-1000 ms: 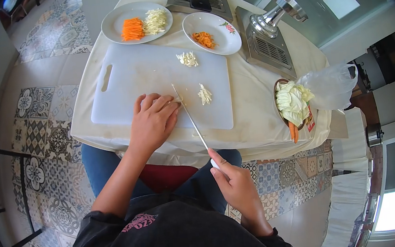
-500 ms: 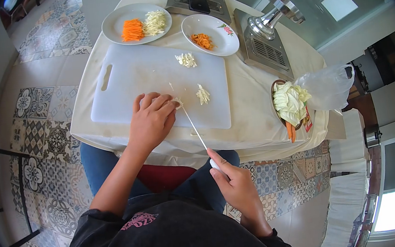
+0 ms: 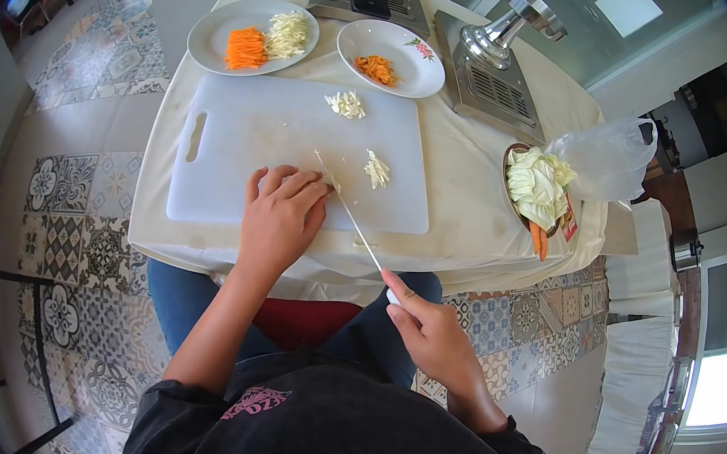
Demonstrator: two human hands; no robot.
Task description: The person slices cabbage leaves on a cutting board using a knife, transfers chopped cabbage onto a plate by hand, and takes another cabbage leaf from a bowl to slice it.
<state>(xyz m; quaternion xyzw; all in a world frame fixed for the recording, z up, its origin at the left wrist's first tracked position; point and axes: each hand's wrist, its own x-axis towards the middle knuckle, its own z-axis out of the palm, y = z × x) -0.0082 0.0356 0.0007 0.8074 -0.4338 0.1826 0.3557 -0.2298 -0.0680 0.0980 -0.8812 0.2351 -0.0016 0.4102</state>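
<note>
Knife [image 3: 358,228] and cutting board [image 3: 231,148] occupied the near side of a cloth-covered table [image 3: 475,204]. The right hand [image 3: 436,336] had its fingers closed round the white handle, the index finger extended forward, and the blade slanted far and left over the board. The left hand [image 3: 279,221] rested on the board just left of the blade with bent fingers; pale scraps [image 3: 334,180] showed beside the fingertips, but whether these gripped a piece could not be told. Two pale piles, one far [image 3: 346,105] and one near [image 3: 376,169], lay on the board's right half. Beyond its far edge stood a plate [image 3: 208,39] with orange strips [image 3: 245,49] left of pale strips [image 3: 287,35], and, farther right, a dish [image 3: 405,58] with orange shreds [image 3: 375,69]. Cabbage [image 3: 540,185] sat at the right.
</note>
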